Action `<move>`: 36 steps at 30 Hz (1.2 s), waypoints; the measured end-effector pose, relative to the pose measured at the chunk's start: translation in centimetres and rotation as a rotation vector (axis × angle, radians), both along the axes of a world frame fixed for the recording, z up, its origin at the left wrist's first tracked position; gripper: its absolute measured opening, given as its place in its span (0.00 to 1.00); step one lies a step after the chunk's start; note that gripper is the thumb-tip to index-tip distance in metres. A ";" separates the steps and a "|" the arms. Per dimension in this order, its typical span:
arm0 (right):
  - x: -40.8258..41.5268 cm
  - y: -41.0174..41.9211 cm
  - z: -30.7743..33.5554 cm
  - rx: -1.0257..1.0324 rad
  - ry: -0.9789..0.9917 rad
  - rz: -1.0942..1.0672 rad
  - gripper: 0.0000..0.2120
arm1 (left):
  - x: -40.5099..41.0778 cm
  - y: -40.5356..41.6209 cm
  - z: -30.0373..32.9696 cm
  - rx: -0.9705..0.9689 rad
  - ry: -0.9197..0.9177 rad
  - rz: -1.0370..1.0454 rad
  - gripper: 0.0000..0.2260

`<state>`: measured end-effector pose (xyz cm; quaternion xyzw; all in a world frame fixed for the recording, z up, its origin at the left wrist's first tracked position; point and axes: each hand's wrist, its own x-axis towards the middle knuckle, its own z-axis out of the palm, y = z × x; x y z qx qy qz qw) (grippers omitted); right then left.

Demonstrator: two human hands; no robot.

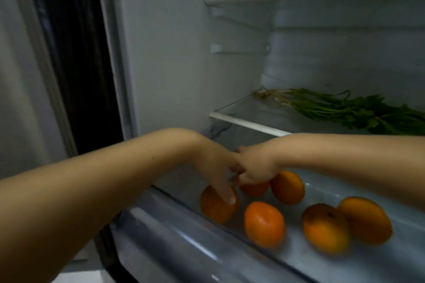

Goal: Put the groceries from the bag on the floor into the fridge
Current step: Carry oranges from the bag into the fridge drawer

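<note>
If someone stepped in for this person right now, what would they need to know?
Left hand: fingers resting on the leftmost orange in the open crisper drawer; a closed grip isn't clear.
Right hand: over a partly hidden orange, grip unclear.
Done: six oranges in the drawer, four lying free, e.g. one at the front; leafy greens on the glass shelf above.
Left: let go, check the floor bag, which is out of view, then shut the drawer.

drawer [161,232] open above, oranges [264,223] scattered inside
</note>
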<state>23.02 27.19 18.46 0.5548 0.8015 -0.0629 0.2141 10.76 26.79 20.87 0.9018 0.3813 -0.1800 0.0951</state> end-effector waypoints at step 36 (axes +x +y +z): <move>-61.5 -24.6 -9.5 0.605 0.383 0.635 0.15 | -66.9 -32.6 -13.2 0.609 -0.381 0.817 0.14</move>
